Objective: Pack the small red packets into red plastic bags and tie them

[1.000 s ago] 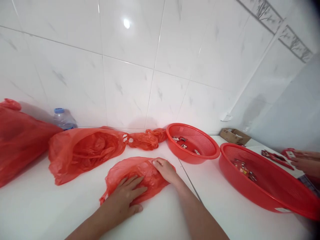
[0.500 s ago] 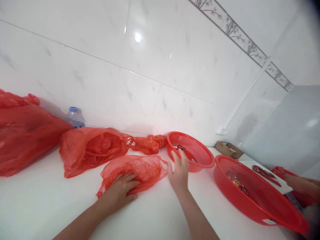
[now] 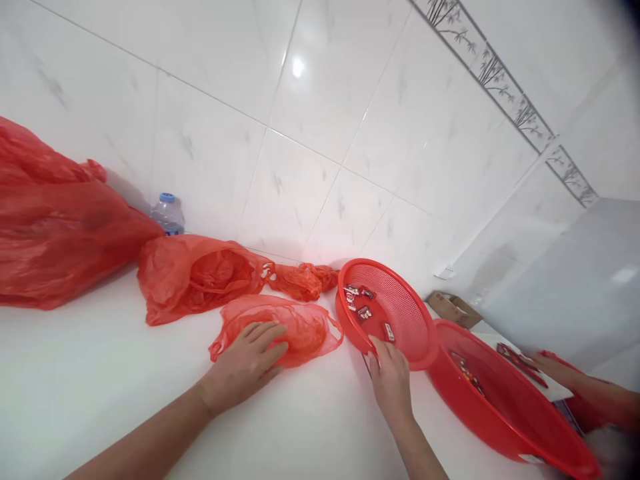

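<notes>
My left hand (image 3: 246, 363) lies flat with fingers spread on a small crumpled red plastic bag (image 3: 305, 327) on the white counter. My right hand (image 3: 391, 375) grips the near rim of a small red mesh basket (image 3: 400, 313), which is tilted toward me. A few small wrapped candies (image 3: 364, 305) lie inside the basket.
A larger red basket (image 3: 505, 407) with some candies sits to the right. Another person's hand (image 3: 553, 365) reaches in at the far right. Bigger red bags (image 3: 195, 277) (image 3: 55, 227), a water bottle (image 3: 168, 212) and a cardboard box (image 3: 454, 308) stand along the tiled wall.
My right hand left the small bag, moved right and took hold of the small basket's rim; the basket is now tilted and nearer. My left hand stayed on the bag.
</notes>
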Motion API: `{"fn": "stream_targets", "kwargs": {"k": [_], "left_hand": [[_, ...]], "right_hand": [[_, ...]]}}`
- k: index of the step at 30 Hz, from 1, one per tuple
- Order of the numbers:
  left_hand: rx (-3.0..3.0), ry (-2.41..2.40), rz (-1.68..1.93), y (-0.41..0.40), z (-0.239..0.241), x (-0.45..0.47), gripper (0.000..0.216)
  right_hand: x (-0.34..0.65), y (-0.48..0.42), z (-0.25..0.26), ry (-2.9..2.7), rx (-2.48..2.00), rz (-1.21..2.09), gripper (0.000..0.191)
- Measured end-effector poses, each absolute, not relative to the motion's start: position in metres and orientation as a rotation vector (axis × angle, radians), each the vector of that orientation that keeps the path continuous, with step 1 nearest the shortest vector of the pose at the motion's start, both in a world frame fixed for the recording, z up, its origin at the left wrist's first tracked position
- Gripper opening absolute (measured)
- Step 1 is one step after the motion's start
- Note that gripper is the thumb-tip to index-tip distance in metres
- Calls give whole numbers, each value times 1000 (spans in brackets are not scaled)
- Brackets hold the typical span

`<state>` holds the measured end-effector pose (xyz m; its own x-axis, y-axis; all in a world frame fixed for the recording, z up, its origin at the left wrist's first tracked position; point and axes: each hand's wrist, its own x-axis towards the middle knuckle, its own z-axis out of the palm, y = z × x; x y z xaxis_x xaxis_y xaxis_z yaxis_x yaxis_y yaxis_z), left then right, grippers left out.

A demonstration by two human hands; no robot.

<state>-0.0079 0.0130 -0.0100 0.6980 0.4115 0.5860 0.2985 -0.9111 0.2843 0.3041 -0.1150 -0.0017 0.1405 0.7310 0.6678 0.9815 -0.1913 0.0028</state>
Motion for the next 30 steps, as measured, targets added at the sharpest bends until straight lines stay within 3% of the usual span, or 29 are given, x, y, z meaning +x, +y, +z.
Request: {"fn": "stream_targets", "kwargs": {"k": [5, 10, 16, 21, 30], "left_hand": [[2817, 809, 1403, 11, -19, -23, 35], [2425, 1210, 1727, 18, -21, -37, 49], [1761, 1399, 1362, 29, -22, -42, 75], [1619, 1379, 1114, 29, -16, -48, 59], [1471, 1370, 1192, 35, -21, -52, 47]], "right_hand": [[294, -142, 0, -1687, -1967, -783, 26], [282, -177, 0, -1740, -1896, -839, 24], [270, -216, 14, -1789, -1916, -723, 27], [267, -222, 43, -1845, -2002, -352, 29], [335, -156, 77, -1683, -2647, 149, 27]]}}
